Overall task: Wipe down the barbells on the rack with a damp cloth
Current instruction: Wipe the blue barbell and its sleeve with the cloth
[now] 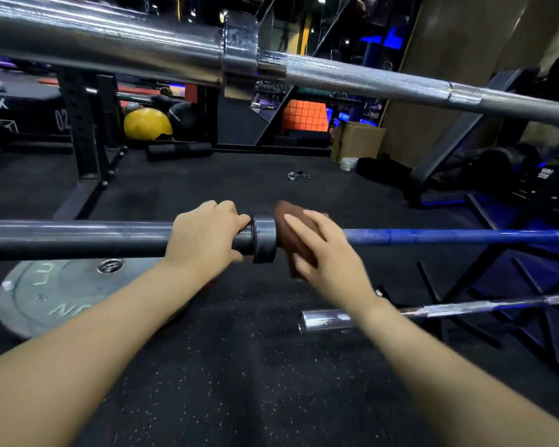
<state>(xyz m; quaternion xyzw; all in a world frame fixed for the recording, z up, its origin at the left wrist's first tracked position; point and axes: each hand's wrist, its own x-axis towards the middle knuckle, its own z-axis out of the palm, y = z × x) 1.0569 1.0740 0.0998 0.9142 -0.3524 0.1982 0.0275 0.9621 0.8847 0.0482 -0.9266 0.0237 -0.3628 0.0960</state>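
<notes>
Head view: left hand [207,235] clamps around the dark sleeve [78,238] at 9 o'clock; right hand [323,253] wraps the brown cloth [288,221] around the blue barbell [449,237] just past its collar [264,238]. Best squeeze firmly and slide toward 3 o'clock. Farther up, the chrome barbell [368,79] runs out of frame; rack supports are hard to make out.

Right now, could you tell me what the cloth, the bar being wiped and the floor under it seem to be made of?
The cloth looks like soft brown fabric, matte and bunched round the bar; the weave is too blurred to tell. The bar seems steel: its sleeve dark grey with a dull sheen, its shaft coated blue and scuffed. The floor looks like black rubber matting, going by its pale speckles and grainy matte surface.
</notes>
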